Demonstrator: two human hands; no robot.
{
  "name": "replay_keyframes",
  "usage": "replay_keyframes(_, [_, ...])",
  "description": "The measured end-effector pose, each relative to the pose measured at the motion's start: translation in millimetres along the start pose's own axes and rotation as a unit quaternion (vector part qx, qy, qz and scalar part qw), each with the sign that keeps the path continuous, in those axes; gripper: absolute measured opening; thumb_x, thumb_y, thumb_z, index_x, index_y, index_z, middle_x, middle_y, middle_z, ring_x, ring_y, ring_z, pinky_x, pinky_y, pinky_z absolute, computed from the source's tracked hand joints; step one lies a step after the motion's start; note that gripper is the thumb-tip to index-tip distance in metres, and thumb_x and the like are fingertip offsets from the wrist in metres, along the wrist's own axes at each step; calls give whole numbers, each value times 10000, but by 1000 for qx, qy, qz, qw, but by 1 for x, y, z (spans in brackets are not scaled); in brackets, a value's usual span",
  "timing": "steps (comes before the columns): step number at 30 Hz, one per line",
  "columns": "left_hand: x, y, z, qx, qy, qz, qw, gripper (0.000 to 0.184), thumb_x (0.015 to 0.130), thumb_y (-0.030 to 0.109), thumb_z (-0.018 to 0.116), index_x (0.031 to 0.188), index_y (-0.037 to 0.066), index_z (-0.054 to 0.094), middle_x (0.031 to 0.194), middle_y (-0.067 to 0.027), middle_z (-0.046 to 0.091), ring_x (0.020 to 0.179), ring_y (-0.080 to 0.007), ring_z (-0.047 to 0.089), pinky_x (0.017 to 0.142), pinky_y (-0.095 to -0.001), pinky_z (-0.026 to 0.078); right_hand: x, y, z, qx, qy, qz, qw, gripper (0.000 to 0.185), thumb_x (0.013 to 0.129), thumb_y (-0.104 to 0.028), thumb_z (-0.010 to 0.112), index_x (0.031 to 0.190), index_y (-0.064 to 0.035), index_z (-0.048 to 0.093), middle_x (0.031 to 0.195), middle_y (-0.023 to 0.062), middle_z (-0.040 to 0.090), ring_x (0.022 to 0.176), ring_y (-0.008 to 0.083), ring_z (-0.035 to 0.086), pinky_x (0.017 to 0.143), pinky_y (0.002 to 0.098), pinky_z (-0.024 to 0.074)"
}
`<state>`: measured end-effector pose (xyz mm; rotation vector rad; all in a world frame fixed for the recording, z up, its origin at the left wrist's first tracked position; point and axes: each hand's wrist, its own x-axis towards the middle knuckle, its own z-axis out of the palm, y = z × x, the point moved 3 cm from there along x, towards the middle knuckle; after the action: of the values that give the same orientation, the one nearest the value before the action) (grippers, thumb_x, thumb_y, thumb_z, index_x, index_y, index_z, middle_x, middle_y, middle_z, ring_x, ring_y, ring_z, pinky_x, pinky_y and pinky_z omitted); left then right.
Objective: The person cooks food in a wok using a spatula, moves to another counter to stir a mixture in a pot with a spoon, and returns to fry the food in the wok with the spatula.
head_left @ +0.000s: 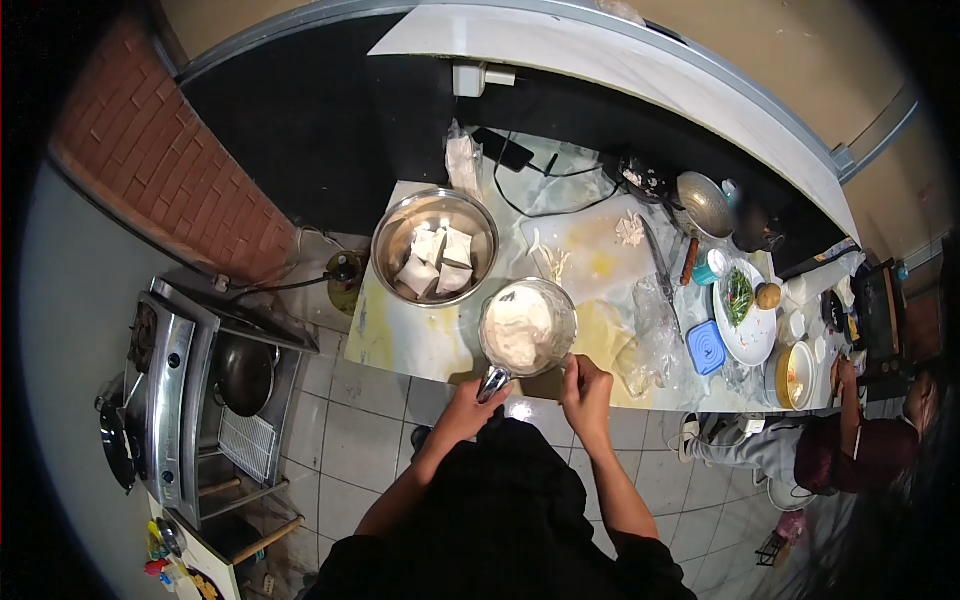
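At the front edge of the counter is a round, handled pan (528, 327) with a pale, creamy or floury mass inside. My left hand (466, 412) is closed around its short, shiny handle (493, 383). On the opposite side, my right hand (587, 393) has its fingers pinched together at the pan's rim. Just left and behind stands a large steel bowl (383, 243) holding several white blocks, such as the block (429, 243) near its middle. A white cutting board (607, 243) with pale strips and scraps lies behind the pan.
A knife (659, 262), clear plastic bag (655, 343), blue lid (706, 348) and white plate (752, 340) with greens lie rightward. A phone (503, 149) and cable sit behind. A gas stove (175, 400) stands left. At far right is another person (850, 450).
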<state>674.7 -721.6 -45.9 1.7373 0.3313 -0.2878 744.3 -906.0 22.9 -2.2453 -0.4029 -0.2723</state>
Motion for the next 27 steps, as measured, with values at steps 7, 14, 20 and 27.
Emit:
replay_keyframes(7, [-3, -2, -5, -30, -9, -27, 999, 372, 918, 336, 655, 797, -6, 572, 595, -17, 504, 542, -94, 472, 508, -294, 396, 18, -6, -11, 164, 0, 93, 982, 277, 986, -154, 545, 792, 37, 597, 532, 63, 525, 435, 153, 493, 438, 286, 377])
replay_keyframes(14, [-3, 3, -10, -10, -17, -16, 1000, 402, 911, 356, 655, 749, 3, 553, 566, -20, 507, 524, -99, 481, 496, -295, 394, 23, -19, -24, 21, -108, -68, 992, 113, 886, -52, 616, 833, 48, 629, 757, 237, 608, 705, 424, 596, 613, 417, 480])
replay_keyframes(20, [0, 6, -11, -9, -35, -41, 998, 411, 915, 376, 642, 729, 25, 535, 559, -11, 493, 485, -99, 469, 452, -287, 377, 37, -6, -34, 0, 27, -20, 999, 207, 928, -72, 585, 764, 52, 562, 546, 175, 457, 437, 236, 410, 453, 339, 344])
replay_keyframes(27, [-7, 29, -21, -84, -84, -138, 983, 353, 942, 408, 602, 839, 74, 551, 555, 34, 443, 448, -41, 399, 393, -240, 299, 16, 33, 7, 266, -5, 200, 943, 368, 1015, -225, 500, 716, -12, 531, 511, -17, 462, 405, 62, 424, 392, 233, 349])
